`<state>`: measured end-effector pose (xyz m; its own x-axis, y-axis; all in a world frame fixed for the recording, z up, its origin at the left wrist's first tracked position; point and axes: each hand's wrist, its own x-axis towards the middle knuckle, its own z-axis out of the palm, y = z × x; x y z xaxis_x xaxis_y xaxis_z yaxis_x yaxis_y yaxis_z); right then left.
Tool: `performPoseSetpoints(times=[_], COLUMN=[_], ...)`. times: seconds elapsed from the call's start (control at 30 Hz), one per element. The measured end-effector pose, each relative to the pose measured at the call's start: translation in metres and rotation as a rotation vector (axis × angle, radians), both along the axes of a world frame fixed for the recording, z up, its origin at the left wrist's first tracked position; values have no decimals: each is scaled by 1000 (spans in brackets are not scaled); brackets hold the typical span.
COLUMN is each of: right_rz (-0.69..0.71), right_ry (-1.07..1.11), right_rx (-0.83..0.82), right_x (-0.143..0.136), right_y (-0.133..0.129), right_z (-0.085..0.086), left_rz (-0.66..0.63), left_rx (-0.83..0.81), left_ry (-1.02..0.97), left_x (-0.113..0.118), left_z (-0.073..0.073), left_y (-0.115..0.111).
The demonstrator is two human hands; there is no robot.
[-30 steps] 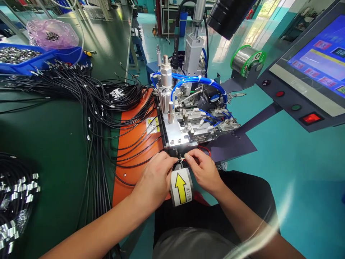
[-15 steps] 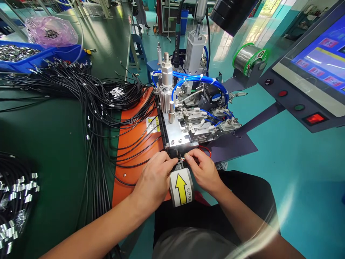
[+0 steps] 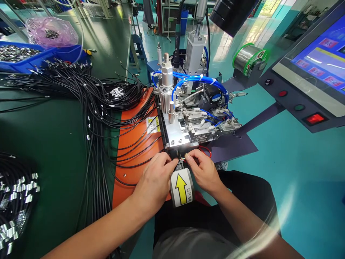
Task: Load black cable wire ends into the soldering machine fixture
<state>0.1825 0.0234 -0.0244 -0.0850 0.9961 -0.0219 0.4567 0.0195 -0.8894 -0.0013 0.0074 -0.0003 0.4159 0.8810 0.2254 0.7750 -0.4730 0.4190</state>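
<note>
At the front end of a metal soldering machine (image 3: pixel 176 133), my two hands meet with their fingertips a short gap apart. My left hand (image 3: pixel 154 177) is closed in a pinch on a black cable (image 3: pixel 134 166), whose run passes under the fingers. From the right, the thumb and forefinger of my right hand (image 3: pixel 204 170) pinch the thin coloured wires (image 3: pixel 182 159) at the cable's end. The exact grip points are small and partly hidden by the fingers. Just below the fingertips sits a round drum with a yellow arrow label (image 3: pixel 182 189).
Several black cables lie across the orange plate (image 3: pixel 126 194) and bunch on the green table (image 3: pixel 54 144). A blue tray (image 3: pixel 51 57) of small metal parts stands back left. To the right are a solder wire spool (image 3: pixel 249 59) and a control panel (image 3: pixel 299 97).
Both hands stay almost in place at the machine's front, with only a very slight shift of the left hand. A person in the background has moved a little to the right.
</note>
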Motion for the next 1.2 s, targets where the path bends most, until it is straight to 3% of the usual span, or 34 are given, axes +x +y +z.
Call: performPoseSetpoints(times=[0.73,1.0,1.2], right_rz=[-52,-66,-34], right_ry=[18,-11,-61], right_rx=[16,27,136], right_x=[-6,-8,-6], right_y=[-3,-2,-2], right_z=[-2,-4,-5], left_rz=[-43,-93,-106], left_rx=[48,23,32], left_ry=[136,258,280], left_x=[1,1,3], left_z=[3,13,17], left_y=[1,-1,1])
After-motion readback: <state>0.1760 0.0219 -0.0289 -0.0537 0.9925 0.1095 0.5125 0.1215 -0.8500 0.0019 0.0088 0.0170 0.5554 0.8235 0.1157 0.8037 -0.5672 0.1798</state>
